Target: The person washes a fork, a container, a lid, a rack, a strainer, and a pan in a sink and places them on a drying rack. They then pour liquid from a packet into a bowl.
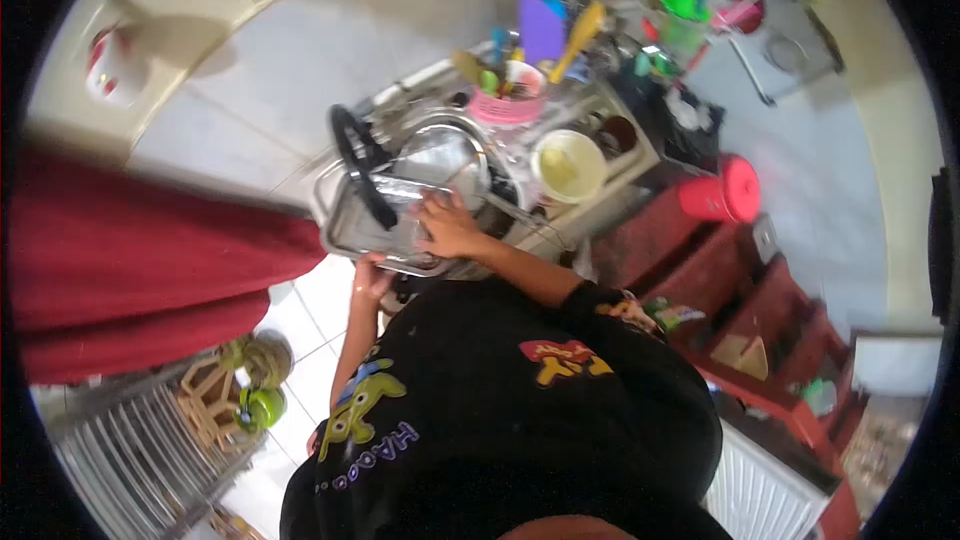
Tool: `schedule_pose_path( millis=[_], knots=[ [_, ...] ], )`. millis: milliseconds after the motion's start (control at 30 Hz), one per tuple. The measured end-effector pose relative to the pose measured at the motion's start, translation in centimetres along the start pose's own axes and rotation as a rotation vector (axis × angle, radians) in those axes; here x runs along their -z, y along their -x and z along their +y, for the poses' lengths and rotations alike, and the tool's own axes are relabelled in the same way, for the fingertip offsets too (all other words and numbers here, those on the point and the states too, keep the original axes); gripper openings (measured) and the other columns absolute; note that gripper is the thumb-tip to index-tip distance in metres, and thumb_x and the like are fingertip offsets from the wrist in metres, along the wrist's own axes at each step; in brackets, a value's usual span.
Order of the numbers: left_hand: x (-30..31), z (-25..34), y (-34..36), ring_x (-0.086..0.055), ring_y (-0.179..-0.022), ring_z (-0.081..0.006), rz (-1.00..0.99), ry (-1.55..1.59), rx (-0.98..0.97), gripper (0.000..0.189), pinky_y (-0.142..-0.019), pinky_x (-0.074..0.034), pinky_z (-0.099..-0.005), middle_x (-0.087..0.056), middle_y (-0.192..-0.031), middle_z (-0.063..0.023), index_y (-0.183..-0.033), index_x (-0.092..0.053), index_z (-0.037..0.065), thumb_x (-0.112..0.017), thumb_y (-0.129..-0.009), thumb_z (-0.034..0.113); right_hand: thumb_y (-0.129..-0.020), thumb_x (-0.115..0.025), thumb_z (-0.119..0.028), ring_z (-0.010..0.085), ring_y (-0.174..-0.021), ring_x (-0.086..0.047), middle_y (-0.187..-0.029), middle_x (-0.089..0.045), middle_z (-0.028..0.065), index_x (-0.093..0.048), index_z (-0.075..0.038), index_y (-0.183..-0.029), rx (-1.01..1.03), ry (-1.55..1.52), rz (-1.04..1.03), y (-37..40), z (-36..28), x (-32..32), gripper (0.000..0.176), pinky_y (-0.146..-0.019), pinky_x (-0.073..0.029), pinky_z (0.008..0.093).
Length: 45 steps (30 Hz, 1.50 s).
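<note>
A rectangular metal tray (352, 225) is held tilted over the sink, under a black faucet (348, 140). My left hand (371, 278) grips the tray's near rim, its fingers partly hidden by the edge. My right hand (446, 224) lies on the tray's inner surface with its fingers spread; anything under the palm is hidden. Just behind the tray, a round shiny metal pan or basin (440, 152) sits in the sink. To the right of it stands a white tub (570, 168) with something yellowish inside.
A pink utensil holder (507, 108) with colourful tools stands behind the sink. Farther right are a red lidded container (735, 188) and red wooden shelving (720, 280). A red curtain (150, 260) hangs at left, above a metal dish rack (140, 450).
</note>
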<state>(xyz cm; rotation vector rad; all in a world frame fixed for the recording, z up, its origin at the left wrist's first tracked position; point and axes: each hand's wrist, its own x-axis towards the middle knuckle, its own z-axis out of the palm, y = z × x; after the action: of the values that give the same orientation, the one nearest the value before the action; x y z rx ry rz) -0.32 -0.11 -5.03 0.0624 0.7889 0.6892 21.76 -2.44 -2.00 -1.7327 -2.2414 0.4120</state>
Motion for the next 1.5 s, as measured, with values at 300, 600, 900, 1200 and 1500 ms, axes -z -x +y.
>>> schedule_pose_path(
  millis=[300,600,900,1200,1500],
  knots=[
    [-3.2,1.2,1.5,-0.058,-0.092,-0.0308,-0.117,-0.012,0.025,0.051,-0.065,-0.055,-0.0389,-0.054,-0.108,-0.0172,-0.113,-0.045,-0.001,-0.049,-0.066,0.017,-0.073,-0.06,-0.042,0.025,-0.082,-0.054,-0.084,-0.056,0.0073,-0.055,-0.007,-0.092,0.527,-0.26,0.173,3.2,0.3,7.3,0.04,-0.079,-0.036,0.0389],
    [-4.7,-1.0,-2.4,-0.058,-0.089,-0.027,-0.324,0.073,0.015,0.055,-0.073,-0.05,-0.0411,-0.058,-0.089,-0.0073,-0.102,-0.048,0.007,-0.047,-0.077,0.057,-0.067,-0.067,-0.025,0.0235,-0.072,-0.054,-0.074,-0.052,0.0061,-0.053,-0.007,-0.078,0.275,-0.252,0.402,5.0,1.3,12.6,0.026,-0.071,-0.04,0.0366],
    [-4.6,-1.7,-8.8,-0.053,-0.092,-0.0213,-0.142,-0.387,0.054,0.045,-0.073,-0.045,-0.034,-0.049,-0.112,-0.0069,-0.122,-0.036,0.017,-0.046,-0.083,0.038,-0.065,-0.069,-0.027,0.0262,-0.07,-0.054,-0.073,-0.054,0.0073,-0.053,-0.008,-0.079,0.193,-0.166,0.356,7.5,3.1,21.9,0.029,-0.065,-0.041,0.0368],
    [-5.0,-3.0,-11.4,-0.054,-0.075,-0.0153,-0.081,-1.214,-0.24,0.035,-0.055,-0.043,-0.0283,-0.056,-0.092,-0.0082,-0.111,-0.042,0.01,-0.055,-0.079,0.02,-0.067,-0.073,-0.012,0.011,-0.067,-0.057,-0.071,-0.057,0.0056,-0.055,-0.003,-0.083,-0.119,-0.607,0.689,12.3,3.4,28.7,0.025,-0.059,-0.045,0.0236],
    [1.8,-2.6,-17.8,-0.05,-0.094,-0.0325,-0.034,-1.827,-0.461,0.046,-0.083,-0.041,-0.0386,-0.052,-0.097,-0.0209,-0.105,-0.047,0.001,-0.062,-0.067,0.023,-0.074,-0.062,-0.003,0.0053,-0.066,-0.047,-0.077,-0.051,-0.004,-0.053,-0.004,-0.098,-0.242,-0.674,1.612,19.2,7.9,31.9,0.025,-0.056,-0.037,0.0182]
  ],
)
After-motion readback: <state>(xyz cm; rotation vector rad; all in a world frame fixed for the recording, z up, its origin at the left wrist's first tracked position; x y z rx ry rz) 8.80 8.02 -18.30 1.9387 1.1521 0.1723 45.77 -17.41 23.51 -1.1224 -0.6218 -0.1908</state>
